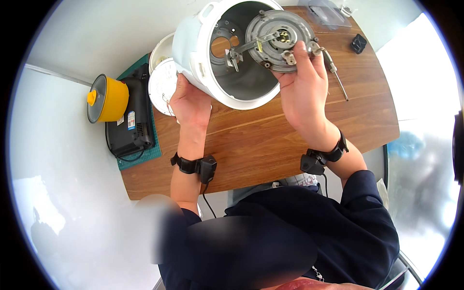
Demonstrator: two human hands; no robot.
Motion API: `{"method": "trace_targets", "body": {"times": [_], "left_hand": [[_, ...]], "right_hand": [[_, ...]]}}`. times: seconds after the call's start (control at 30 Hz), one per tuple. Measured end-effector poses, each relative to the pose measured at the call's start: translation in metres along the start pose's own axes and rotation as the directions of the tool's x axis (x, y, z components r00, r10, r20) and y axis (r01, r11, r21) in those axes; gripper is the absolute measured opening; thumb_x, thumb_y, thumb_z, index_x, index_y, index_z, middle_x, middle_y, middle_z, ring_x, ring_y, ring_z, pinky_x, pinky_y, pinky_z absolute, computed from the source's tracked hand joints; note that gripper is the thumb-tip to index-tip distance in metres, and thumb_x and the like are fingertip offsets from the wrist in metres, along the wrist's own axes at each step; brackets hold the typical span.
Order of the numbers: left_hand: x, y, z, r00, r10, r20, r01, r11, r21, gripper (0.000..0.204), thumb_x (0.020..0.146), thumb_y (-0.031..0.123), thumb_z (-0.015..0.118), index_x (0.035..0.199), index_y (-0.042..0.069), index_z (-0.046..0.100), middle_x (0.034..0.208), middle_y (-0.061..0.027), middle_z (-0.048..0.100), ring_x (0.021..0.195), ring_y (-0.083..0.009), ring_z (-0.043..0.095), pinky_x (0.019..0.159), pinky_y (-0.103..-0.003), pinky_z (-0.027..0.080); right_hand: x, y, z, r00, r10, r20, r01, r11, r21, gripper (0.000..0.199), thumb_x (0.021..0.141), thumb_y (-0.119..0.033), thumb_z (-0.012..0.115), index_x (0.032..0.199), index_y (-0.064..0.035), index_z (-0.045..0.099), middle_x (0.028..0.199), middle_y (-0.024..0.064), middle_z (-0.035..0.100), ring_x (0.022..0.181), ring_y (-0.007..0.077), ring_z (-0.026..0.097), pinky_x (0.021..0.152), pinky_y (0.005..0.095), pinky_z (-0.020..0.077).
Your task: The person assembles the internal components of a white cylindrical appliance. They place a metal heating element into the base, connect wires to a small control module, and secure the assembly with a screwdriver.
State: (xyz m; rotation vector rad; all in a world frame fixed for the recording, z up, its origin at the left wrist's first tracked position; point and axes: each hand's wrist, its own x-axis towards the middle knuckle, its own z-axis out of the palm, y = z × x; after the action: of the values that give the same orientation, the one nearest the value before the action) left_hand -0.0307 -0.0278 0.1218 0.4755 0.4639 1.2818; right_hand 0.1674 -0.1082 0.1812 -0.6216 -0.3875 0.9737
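My left hand grips the lower left side of a white rice cooker housing, its thumb up against the outer wall. The housing is tilted so its open mouth faces me, and its grey inside shows a round hole in the bottom. My right hand holds a round metal heating plate by its lower edge, in front of the right side of the mouth. A metal bracket arm reaches from the plate's middle toward the housing's inside. Just right of my right fingers, a screwdriver points toward the table.
A white round part with thin wires lies left of the housing. Farther left, a yellow pot sits on a black appliance over a green mat. A clear plastic box and small black object are at the far right.
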Motion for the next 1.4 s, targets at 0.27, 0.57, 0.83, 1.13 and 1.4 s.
{"method": "trace_targets", "body": {"times": [0.27, 0.57, 0.83, 1.13, 1.4], "left_hand": [[0.002, -0.013, -0.008, 0.997, -0.071, 0.011, 0.071, 0.997, -0.04, 0.05, 0.11, 0.027, 0.044, 0.155, 0.005, 0.041, 0.158, -0.0082, 0.047, 0.147, -0.028, 0.041, 0.124, -0.049, 0.028], [0.005, -0.028, -0.016, 0.993, -0.109, -0.045, 0.107, 0.993, -0.046, 0.046, 0.112, 0.026, 0.039, 0.154, 0.006, 0.042, 0.157, -0.0097, 0.047, 0.145, -0.0285, 0.043, 0.123, -0.05, 0.03], [0.006, -0.034, -0.02, 0.987, -0.14, -0.078, 0.137, 0.989, -0.046, 0.046, 0.112, 0.029, 0.036, 0.152, 0.007, 0.044, 0.154, -0.0107, 0.051, 0.142, -0.0286, 0.047, 0.121, -0.051, 0.033], [0.002, -0.035, -0.015, 0.983, -0.174, -0.056, 0.17, 0.982, -0.079, 0.045, 0.113, 0.029, 0.032, 0.15, 0.007, 0.047, 0.15, -0.0101, 0.054, 0.138, -0.0274, 0.051, 0.118, -0.051, 0.038], [0.005, -0.039, -0.023, 0.985, -0.171, -0.021, 0.168, 0.98, -0.105, 0.046, 0.112, 0.026, 0.033, 0.154, 0.008, 0.04, 0.157, -0.007, 0.047, 0.145, -0.0266, 0.043, 0.122, -0.05, 0.031]], "right_hand": [[0.017, 0.028, -0.002, 0.998, 0.066, -0.012, -0.067, 0.993, -0.095, 0.028, 0.11, -0.019, 0.052, 0.135, -0.0071, 0.045, 0.132, 0.0096, 0.062, 0.12, 0.0229, 0.064, 0.103, 0.045, 0.056], [0.022, 0.036, -0.002, 0.998, -0.031, -0.052, 0.019, 0.978, -0.208, 0.031, 0.109, -0.019, 0.055, 0.137, -0.0096, 0.044, 0.133, 0.0062, 0.058, 0.12, 0.0183, 0.059, 0.104, 0.039, 0.053], [0.028, 0.038, -0.001, 0.999, 0.047, -0.023, -0.052, 0.948, -0.313, 0.04, 0.108, -0.013, 0.056, 0.146, -0.0132, 0.042, 0.137, 0.0051, 0.056, 0.125, 0.0183, 0.055, 0.108, 0.0406, 0.048], [0.042, 0.043, -0.008, 0.99, 0.114, 0.083, -0.078, 0.931, -0.356, 0.042, 0.108, -0.007, 0.051, 0.149, -0.0155, 0.042, 0.138, 0.0036, 0.057, 0.126, 0.0185, 0.055, 0.105, 0.0439, 0.0466], [0.05, 0.039, -0.019, 0.986, 0.071, 0.153, 0.01, 0.883, -0.469, 0.045, 0.108, -0.004, 0.051, 0.15, -0.0148, 0.043, 0.135, 0.0041, 0.06, 0.121, 0.017, 0.059, 0.101, 0.0419, 0.0501]]}}
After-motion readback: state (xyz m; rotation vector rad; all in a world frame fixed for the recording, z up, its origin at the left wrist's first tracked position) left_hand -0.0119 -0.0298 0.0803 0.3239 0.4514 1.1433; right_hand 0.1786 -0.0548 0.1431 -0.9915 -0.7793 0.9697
